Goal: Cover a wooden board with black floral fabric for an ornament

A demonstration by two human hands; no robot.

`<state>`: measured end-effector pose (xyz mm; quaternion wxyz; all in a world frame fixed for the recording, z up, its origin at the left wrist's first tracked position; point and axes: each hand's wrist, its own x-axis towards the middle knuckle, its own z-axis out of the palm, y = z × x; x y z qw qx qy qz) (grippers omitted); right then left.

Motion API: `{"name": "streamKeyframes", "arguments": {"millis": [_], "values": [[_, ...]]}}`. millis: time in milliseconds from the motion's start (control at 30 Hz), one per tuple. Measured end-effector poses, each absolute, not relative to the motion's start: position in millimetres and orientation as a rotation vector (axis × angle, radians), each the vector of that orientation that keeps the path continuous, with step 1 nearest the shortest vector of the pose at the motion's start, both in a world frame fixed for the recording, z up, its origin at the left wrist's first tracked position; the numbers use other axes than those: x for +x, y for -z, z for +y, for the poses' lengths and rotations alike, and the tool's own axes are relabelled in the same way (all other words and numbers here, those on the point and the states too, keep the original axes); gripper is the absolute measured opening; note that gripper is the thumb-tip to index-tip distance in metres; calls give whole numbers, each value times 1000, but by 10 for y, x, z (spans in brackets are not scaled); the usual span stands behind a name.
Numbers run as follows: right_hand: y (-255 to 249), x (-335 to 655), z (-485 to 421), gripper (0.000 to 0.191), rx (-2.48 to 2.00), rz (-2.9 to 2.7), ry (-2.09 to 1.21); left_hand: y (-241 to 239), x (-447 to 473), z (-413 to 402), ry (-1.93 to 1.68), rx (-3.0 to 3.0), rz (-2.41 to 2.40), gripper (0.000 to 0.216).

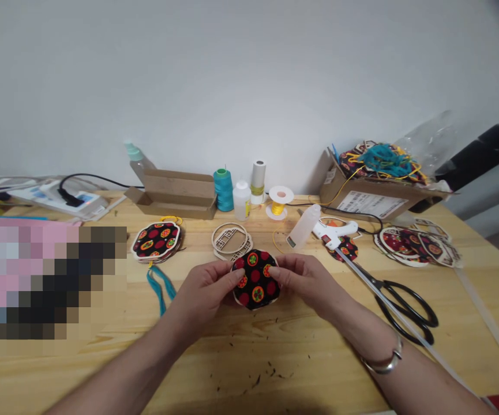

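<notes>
your grip is a two-sided pinch: the left hand [206, 288] and right hand [312, 282] press the patterned fabric piece [255, 282] from either side, thumbs on the cloth, most other fingers hidden beneath. it is raised just above the middle of the counter [188, 374], a pale rim showing along its lower edge. uneven thumb pressure could let cloth and rim slide out of line; what holds them underneath, you can't tell. just beyond the piece, stacked wooden frames [232, 239] could be knocked by a forward push. swing right and your forearm may catch the black-handled scissors [405, 308] or drag the glue gun [333, 233]; swing left and it may snag the teal cord [158, 288]. your widest room is toward you, among dark scraps [258, 380] that could stick to the piece. the counter's right edge [487, 253] runs beyond the scissors.
</notes>
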<state>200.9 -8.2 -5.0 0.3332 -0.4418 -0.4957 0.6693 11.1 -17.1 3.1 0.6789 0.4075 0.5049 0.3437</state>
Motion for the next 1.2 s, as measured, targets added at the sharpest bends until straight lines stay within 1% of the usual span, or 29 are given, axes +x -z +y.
{"name": "streamKeyframes", "arguments": {"millis": [167,467,733,1033,1200], "values": [[92,2014,-82,28,-1257,-1233,-1676,-44,132,-201,-662,1004,1106,21],[56,1993,-87,20,-1402,-1333,-1551,-13,131,-235,-564,1075,1077,19],[40,1968,-110,21,-1421,-1442,-1541,12,134,-195,-595,1087,1127,29],[36,1951,-146,22,-1386,-1532,-1550,-2,153,-243,-585,1247,1273,29],[56,1966,-121,19,-1430,-1463,-1488,20,170,-230,-695,1027,1127,29]]}}
